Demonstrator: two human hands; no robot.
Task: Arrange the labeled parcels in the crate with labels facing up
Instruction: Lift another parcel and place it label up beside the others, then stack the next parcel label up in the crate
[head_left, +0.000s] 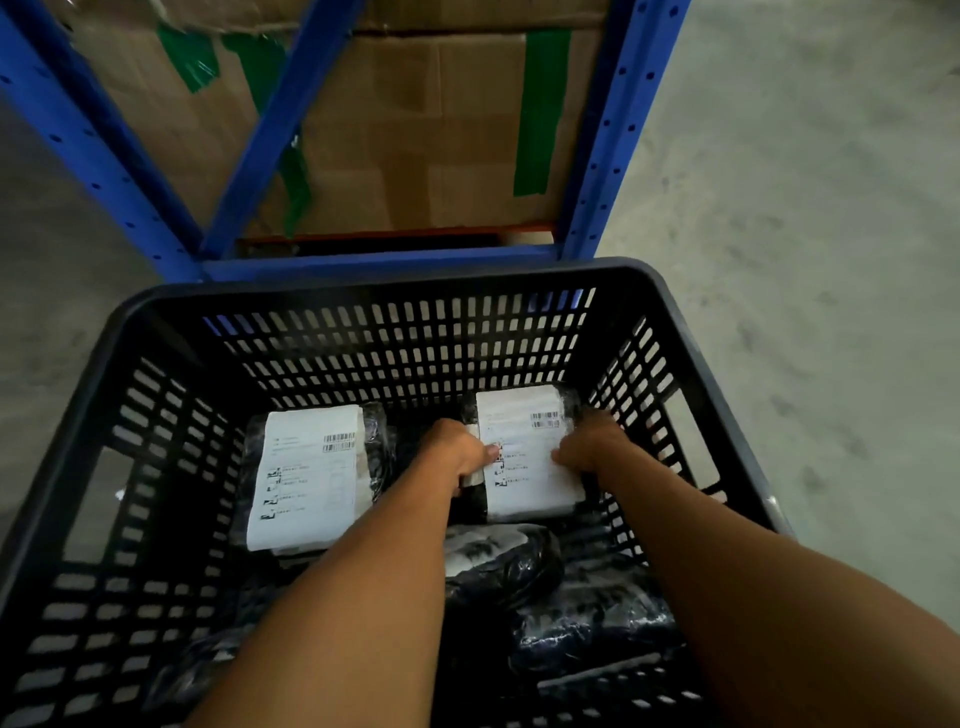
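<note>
Both arms reach down into a black slotted plastic crate (395, 275). At its far right lies a black-wrapped parcel (524, 415) with a white label facing up. My left hand (460, 449) grips this parcel's left edge, and my right hand (592, 447) grips its right edge, thumbs on the label. A second labeled parcel (311, 473) lies label-up at the far left of the crate floor, apart from both hands. Nearer to me sit dark wrapped parcels (498, 566) with no label showing, partly hidden by my forearms.
A blue metal rack (618, 130) stands just beyond the crate, holding large cardboard boxes (415, 135) with green tape. Grey concrete floor (810, 208) stretches to the right and left of the crate.
</note>
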